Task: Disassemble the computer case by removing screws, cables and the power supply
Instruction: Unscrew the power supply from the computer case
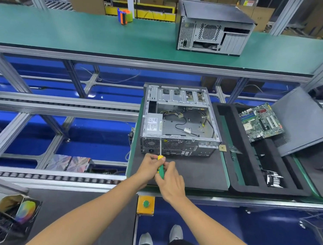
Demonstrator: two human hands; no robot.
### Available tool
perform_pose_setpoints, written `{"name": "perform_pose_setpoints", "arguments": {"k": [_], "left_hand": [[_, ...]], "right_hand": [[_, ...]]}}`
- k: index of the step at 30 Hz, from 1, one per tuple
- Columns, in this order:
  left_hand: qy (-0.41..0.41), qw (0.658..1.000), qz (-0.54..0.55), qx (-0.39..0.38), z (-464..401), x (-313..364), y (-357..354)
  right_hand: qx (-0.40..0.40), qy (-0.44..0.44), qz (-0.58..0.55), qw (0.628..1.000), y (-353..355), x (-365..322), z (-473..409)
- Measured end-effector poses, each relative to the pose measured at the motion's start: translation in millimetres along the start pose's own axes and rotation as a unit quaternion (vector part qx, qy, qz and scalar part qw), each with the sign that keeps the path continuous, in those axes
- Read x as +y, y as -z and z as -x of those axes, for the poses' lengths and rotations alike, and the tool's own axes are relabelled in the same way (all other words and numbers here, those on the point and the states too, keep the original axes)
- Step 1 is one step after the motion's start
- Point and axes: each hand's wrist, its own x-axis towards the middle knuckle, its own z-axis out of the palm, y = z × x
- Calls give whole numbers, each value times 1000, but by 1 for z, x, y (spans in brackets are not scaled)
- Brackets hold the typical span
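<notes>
Hands grip one screwdriver (pixel 161 168): left hand (pixel 149 166) near its yellow collar, right hand (pixel 170 181) round the green handle. Its shaft points straight away, tip at the case (pixel 179 121) rear, beside the power supply (pixel 153 124).

Two computer cases (pixel 179 121) (pixel 213 30), one screwdriver (pixel 160 165), one motherboard (pixel 261 121), two hands (pixel 150 167) (pixel 170 181).

Your only view comes from the camera on your head, wide-angle, looking forward and steeply down. It sits close above your hands (pixel 161 170), with the surface (pixel 195 171) just ahead, your shoes (pixel 176 232) at the bottom edge, and the green conveyor (pixel 86 37) farther off.
</notes>
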Motion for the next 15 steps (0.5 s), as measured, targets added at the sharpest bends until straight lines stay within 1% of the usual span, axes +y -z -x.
{"name": "perform_pose_setpoints", "arguments": {"k": [3, 5, 6, 7, 8, 9, 11, 13, 15], "left_hand": [[3, 1000, -1, 19, 3, 6, -6], [2, 999, 22, 28, 5, 8, -9], [5, 999, 40, 24, 7, 8, -10], [11, 998, 55, 17, 9, 8, -10], [15, 998, 60, 12, 10, 8, -11], [17, 998, 62, 12, 11, 8, -11], [16, 998, 63, 27, 10, 4, -14], [13, 997, 54, 50, 9, 2, -20], [7, 996, 40, 76, 7, 0, -26]], "right_hand": [[92, 58, 2, 994, 4, 7, -10], [171, 98, -66, 978, 13, 8, -20], [199, 110, -102, 968, 20, 6, -27], [210, 117, -113, 964, 28, 4, -37], [205, 119, -91, 967, 37, 1, -50], [187, 117, -42, 974, 45, -2, -64], [119, 112, 79, 983, 58, -9, -93], [61, 135, 176, 973, 67, -14, -116], [11, 141, 235, 962, 69, -17, -133]]}}
